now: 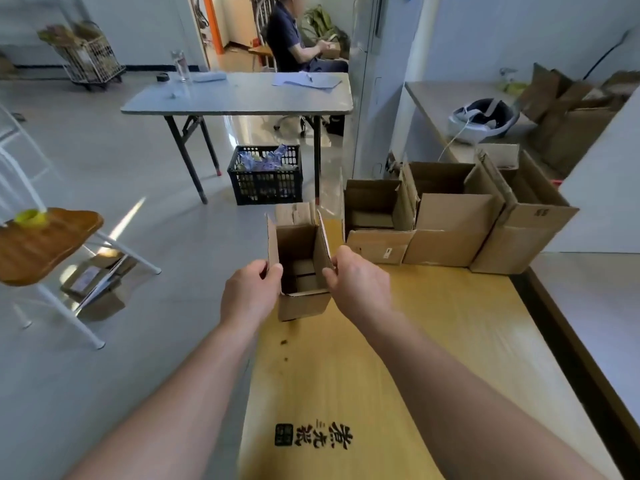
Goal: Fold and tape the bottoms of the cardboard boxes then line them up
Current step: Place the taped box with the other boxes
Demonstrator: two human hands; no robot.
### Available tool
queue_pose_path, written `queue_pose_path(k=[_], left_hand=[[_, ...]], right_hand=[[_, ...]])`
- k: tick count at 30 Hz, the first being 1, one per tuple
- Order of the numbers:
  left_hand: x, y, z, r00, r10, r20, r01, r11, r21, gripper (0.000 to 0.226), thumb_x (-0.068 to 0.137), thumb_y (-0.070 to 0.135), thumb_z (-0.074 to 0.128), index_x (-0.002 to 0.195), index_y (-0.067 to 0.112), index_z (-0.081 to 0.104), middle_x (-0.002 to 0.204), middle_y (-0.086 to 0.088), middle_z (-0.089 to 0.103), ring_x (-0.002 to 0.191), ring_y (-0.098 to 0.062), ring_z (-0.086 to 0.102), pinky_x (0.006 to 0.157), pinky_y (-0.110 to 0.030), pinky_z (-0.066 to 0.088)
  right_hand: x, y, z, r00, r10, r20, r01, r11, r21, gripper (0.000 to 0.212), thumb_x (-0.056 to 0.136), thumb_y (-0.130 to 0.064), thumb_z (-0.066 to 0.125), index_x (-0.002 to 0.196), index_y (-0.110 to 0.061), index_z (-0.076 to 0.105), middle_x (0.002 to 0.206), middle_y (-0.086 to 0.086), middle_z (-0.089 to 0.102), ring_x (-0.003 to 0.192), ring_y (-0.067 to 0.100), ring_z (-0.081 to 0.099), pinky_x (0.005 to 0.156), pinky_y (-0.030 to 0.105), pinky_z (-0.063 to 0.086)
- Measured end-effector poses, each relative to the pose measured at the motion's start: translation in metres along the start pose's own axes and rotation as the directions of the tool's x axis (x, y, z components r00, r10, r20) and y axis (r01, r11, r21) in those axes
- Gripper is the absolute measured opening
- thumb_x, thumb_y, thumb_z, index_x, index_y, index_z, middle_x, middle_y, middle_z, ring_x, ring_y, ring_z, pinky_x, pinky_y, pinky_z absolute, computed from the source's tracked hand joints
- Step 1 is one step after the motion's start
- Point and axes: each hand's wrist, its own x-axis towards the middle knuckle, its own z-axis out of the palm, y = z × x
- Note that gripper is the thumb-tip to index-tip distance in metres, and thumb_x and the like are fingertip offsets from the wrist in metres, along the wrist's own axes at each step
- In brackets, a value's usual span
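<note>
A small open-topped cardboard box (304, 304) stands upright near the left edge of the wooden table (433, 341), its top flaps raised. My left hand (251, 294) grips its left wall, thumb over the rim. On the opposite side my right hand (356, 277) grips the right wall and flap. Three larger open boxes stand in a row behind and to the right: a low box (379, 245), a middle box (450, 230) and a tall box (523, 237), touching side by side.
A wooden chair (45, 244) with a yellow-green tape roll (30, 218) stands at left, flattened cardboard (97, 285) beneath it. A grey folding table (239, 95), a black crate (266, 176) and a seated person (294, 39) lie beyond. More cardboard (571, 119) sits at right.
</note>
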Motion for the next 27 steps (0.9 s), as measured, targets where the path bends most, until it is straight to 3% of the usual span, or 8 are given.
queue_pose_path(k=[5,9,13,17,19,21,22,27], left_hand=[[0.087,-0.003,0.0,0.995,0.008,0.098,-0.007,1.0,-0.006,0.038,0.096,0.035,0.043,0.071,0.007,0.048,0.074,-0.011,0.057,0.081,-0.033,0.061,0.073,-0.04,0.054],[0.137,0.0,0.015,0.978,0.027,0.205,-0.026,1.0,-0.01,0.04,0.098,0.036,0.041,0.081,0.001,0.053,0.08,-0.013,0.058,0.083,-0.031,0.061,0.077,-0.047,0.054],[0.171,0.007,0.039,0.959,0.051,0.278,-0.041,0.998,-0.043,0.039,0.1,0.034,0.039,0.078,0.005,0.052,0.077,-0.01,0.055,0.083,-0.03,0.061,0.076,-0.044,0.053],[0.185,0.017,0.06,0.929,0.068,0.364,-0.06,0.998,-0.033,0.032,0.1,0.036,0.038,0.079,0.014,0.049,0.079,-0.004,0.054,0.083,-0.025,0.058,0.068,-0.036,0.049],[0.184,0.022,0.062,0.916,0.061,0.396,-0.053,0.998,-0.03,0.025,0.1,0.035,0.039,0.099,0.017,0.055,0.098,-0.003,0.059,0.098,-0.025,0.056,0.076,-0.029,0.046],[0.185,0.025,0.062,0.913,0.036,0.405,-0.029,0.999,-0.024,0.044,0.099,0.039,0.042,0.134,0.013,0.047,0.128,-0.006,0.054,0.12,-0.026,0.049,0.091,-0.033,0.043],[0.185,0.024,0.062,0.911,0.031,0.411,-0.022,0.999,-0.026,0.052,0.098,0.042,0.043,0.141,0.014,0.04,0.136,-0.006,0.05,0.124,-0.025,0.046,0.095,-0.035,0.042],[0.181,0.028,0.057,0.898,0.057,0.436,-0.059,0.998,-0.008,0.068,0.092,0.058,0.044,0.147,0.02,0.029,0.147,-0.006,0.039,0.133,-0.027,0.04,0.102,-0.043,0.039]], right_hand=[[0.073,-0.015,0.022,0.995,-0.018,-0.1,0.002,0.988,-0.156,0.02,0.096,-0.033,0.05,0.096,-0.014,0.056,0.086,0.001,0.047,0.075,0.019,0.047,0.062,0.028,0.034],[0.113,-0.006,0.042,0.972,0.014,-0.235,-0.072,0.968,-0.24,0.018,0.081,-0.029,0.069,0.086,-0.012,0.067,0.096,0.01,0.059,0.09,0.027,0.057,0.075,0.037,0.047],[0.139,0.012,0.048,0.979,0.086,-0.182,-0.135,0.951,-0.277,0.026,0.088,-0.03,0.061,0.11,-0.016,0.064,0.121,0.01,0.058,0.115,0.027,0.052,0.098,0.042,0.041],[0.149,0.024,0.05,0.985,0.144,-0.096,-0.165,0.947,-0.275,0.049,0.097,-0.027,0.046,0.144,-0.021,0.033,0.13,0.005,0.053,0.12,0.022,0.049,0.105,0.037,0.034],[0.149,0.025,0.051,0.983,0.172,-0.057,-0.181,0.95,-0.253,0.057,0.098,-0.029,0.045,0.149,-0.02,0.02,0.132,0.004,0.053,0.122,0.021,0.049,0.107,0.037,0.033],[0.149,0.025,0.05,0.976,0.217,-0.031,-0.219,0.95,-0.223,0.063,0.098,-0.034,0.046,0.151,-0.019,0.014,0.135,0.003,0.051,0.125,0.02,0.048,0.109,0.037,0.031],[0.149,0.025,0.049,0.971,0.236,-0.027,-0.236,0.949,-0.209,0.065,0.098,-0.037,0.045,0.151,-0.018,0.014,0.137,0.002,0.051,0.127,0.019,0.047,0.11,0.037,0.03],[0.14,0.021,0.041,0.967,0.238,-0.09,-0.251,0.948,-0.195,0.057,0.098,-0.041,0.043,0.147,-0.016,0.029,0.133,0.004,0.052,0.124,0.02,0.048,0.106,0.036,0.034]])
